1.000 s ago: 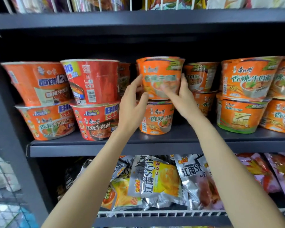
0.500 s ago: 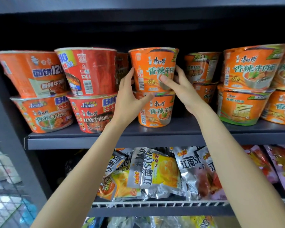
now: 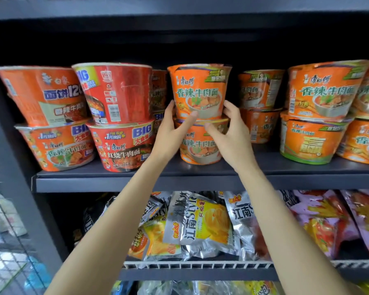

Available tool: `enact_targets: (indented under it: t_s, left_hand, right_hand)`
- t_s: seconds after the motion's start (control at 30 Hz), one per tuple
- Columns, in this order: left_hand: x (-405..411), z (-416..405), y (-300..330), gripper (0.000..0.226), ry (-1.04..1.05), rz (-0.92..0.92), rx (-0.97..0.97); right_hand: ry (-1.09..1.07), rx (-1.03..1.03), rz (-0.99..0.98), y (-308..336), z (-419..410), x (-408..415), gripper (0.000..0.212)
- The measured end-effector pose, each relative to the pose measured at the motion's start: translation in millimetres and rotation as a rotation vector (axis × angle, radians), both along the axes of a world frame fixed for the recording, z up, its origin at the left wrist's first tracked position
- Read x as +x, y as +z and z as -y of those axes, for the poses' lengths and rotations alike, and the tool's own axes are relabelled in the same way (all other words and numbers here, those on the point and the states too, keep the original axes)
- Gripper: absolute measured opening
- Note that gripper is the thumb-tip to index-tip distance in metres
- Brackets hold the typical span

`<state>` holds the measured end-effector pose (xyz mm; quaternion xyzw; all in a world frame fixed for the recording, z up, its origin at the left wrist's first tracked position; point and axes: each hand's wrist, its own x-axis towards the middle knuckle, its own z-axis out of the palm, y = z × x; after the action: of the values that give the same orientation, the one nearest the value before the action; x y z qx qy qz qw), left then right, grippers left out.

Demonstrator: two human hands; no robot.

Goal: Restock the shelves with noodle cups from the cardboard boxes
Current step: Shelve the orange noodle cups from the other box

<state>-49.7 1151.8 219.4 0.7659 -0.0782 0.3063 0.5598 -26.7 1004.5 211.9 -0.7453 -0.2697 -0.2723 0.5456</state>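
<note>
Orange noodle cup [image 3: 198, 90] (stacked) between hands.

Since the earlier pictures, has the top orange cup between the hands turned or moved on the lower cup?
Yes. The top orange cup has turned on the lower cup, its label now facing front.

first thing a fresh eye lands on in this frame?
Both hands, left hand and right hand, meet mid-frame, fingers curled round the base of the upper orange noodle cup, which stands on a matching lower cup on the dark shelf. Left of them, two stacked red BIG cups. Below, silver and yellow snack bags crowd a wire-fronted shelf.
</note>
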Motion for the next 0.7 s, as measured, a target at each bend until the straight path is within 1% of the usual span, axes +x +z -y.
enact_targets:
  t_s: [0.07,0.13,0.3,0.43,0.6,0.7]
  left_hand:
    - [4,-4,-1,0.080,-0.001,-0.016,0.017]
    - [6,-6,-3,0.080,0.018,-0.013,0.029]
    - [5,-3,-5,0.076,0.090,0.039,0.060]
    - [6,-3,-8,0.083,0.110,0.063,0.031]
    - [6,-1,-9,0.087,0.159,0.069,0.035]
    - [7,3,-10,0.095,0.207,0.079,0.064]
  right_hand:
    - [-0.107,-0.093,0.090,-7,-9,-5,0.070]
    - [-0.173,-0.151,0.145,-13,-15,-5,0.072]
    - [-0.244,-0.182,0.152,-16,-10,3,0.075]
    - [-0.198,-0.168,0.139,-14,-2,12,0.083]
    - [-0.099,-0.103,0.054,-14,4,17,0.083]
    - [-0.036,-0.108,-0.008,-10,8,21,0.083]
